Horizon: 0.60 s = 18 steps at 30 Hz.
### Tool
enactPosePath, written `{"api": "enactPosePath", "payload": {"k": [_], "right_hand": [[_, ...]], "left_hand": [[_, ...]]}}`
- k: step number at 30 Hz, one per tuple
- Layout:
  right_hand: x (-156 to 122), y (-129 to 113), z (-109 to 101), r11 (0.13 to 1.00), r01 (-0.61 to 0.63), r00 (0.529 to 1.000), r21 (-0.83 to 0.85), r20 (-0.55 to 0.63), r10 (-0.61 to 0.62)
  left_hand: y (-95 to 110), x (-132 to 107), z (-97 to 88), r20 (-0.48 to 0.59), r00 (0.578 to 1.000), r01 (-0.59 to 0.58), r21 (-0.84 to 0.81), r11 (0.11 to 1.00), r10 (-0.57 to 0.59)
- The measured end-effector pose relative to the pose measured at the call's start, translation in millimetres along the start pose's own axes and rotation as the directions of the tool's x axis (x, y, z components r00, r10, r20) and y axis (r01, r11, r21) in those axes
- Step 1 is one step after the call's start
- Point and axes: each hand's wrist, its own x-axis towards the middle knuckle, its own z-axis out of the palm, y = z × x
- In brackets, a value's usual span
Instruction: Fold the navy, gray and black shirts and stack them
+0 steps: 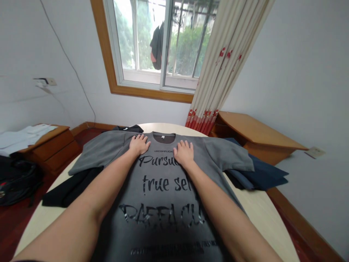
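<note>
A grey T-shirt (160,174) with dark lettering lies spread front side up, its collar at the far end and its sleeves out to both sides. My left hand (139,145) rests flat on it, left of the collar, fingers apart. On the other side of the neckline, my right hand (184,152) also lies on the fabric with fingers spread, covering part of the print. Neither hand grips the cloth. The shirt's lower end runs out of view at the bottom.
The shirt lies on a pale round table (272,218). Black clothing (71,187) sticks out under the left sleeve, and dark blue clothing (265,173) under the right one. Beyond stand a wooden desk (259,129), a patterned curtain (218,72) and a wooden cabinet (51,143) with papers.
</note>
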Motion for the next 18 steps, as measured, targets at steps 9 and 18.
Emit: {"api": "enactPosePath", "payload": {"k": [9,18], "right_hand": [[-97.4,-59.5,-27.5,0.960,0.172,0.971,0.221,0.127,-0.203],[-105.9,-27.5,-5.7,0.916,0.195,0.973,0.350,0.051,-0.226]], "left_hand": [[-53.6,-47.1,-46.0,-0.103,0.986,0.134,-0.006,0.991,-0.134],[-175.0,-114.6,-67.1,0.005,0.795,0.585,-0.273,0.764,-0.607]]}}
